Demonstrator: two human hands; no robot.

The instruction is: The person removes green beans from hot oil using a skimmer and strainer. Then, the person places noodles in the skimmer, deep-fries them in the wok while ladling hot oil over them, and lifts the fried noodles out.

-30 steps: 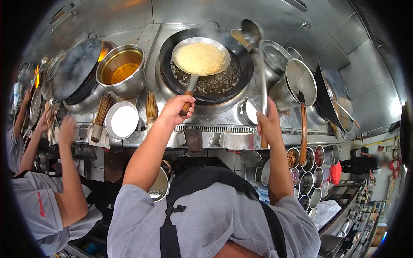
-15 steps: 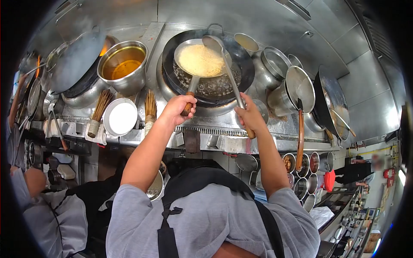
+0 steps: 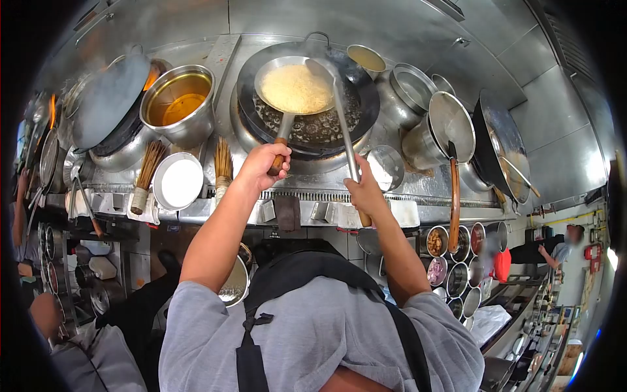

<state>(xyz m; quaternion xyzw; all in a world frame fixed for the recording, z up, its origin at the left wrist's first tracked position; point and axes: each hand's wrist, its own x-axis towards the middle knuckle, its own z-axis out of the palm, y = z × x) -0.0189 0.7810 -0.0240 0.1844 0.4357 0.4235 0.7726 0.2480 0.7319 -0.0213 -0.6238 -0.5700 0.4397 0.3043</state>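
Observation:
My left hand is closed around the wooden grip of a strainer. The strainer is over a dark wok and holds a heap of pale yellow, crumbly-looking food. Dark, bubbling liquid shows in the wok below and around it. My right hand grips the long handle of a metal ladle. Its bowl, somewhat blurred, is at the upper right of the food; I cannot tell whether the two touch.
To the left stand a pot of amber oil, a smoking wok, a bowl of white contents and two bamboo brushes. At the right, a strainer rests on a pot. Another person is at lower left.
The view has shifted, so the stove sits slightly further left. The ladle's bowl has come down a little over the food's right side. Both hands keep their grips.

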